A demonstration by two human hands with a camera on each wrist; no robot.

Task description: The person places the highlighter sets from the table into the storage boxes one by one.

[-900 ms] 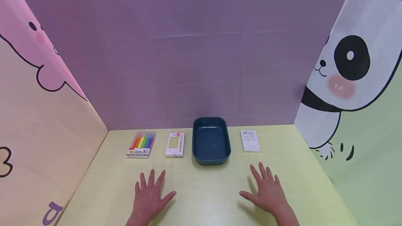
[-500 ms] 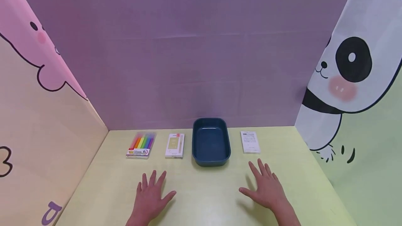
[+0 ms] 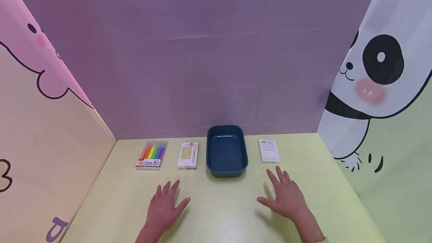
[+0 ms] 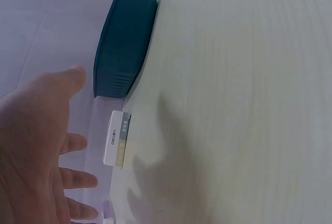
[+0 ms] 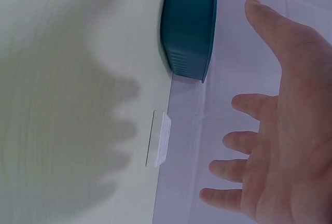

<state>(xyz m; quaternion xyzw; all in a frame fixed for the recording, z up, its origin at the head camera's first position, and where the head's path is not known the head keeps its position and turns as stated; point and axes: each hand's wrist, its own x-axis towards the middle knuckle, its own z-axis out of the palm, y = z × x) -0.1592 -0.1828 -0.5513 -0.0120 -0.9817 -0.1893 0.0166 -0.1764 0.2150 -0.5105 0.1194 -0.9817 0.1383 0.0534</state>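
My left hand [image 3: 163,209] hovers above the near left of the table with fingers spread, holding nothing. Beyond its fingertips lie a pack of coloured markers [image 3: 152,155] and a small white box with a gold panel [image 3: 188,155], whose edge label shows in the left wrist view. My right hand [image 3: 287,198], likewise spread and holding nothing, is over the near right. Just past its fingertips is a flat white packet with printed text [image 3: 269,151]. Between the hands and farther back stands a dark blue rectangular dish [image 3: 227,156] with nothing inside.
The pale yellow table [image 3: 222,213] meets a purple backdrop [image 3: 216,55] right behind the row of things. Side panels rise left and right, the right one [image 3: 381,74] printed with a panda. Both hands cast shadows on the tabletop.
My right hand has moved slightly forward toward the white packet. The left hand has shifted a little forward and right, its fingers drawn closer together. The things on the table have stayed put.
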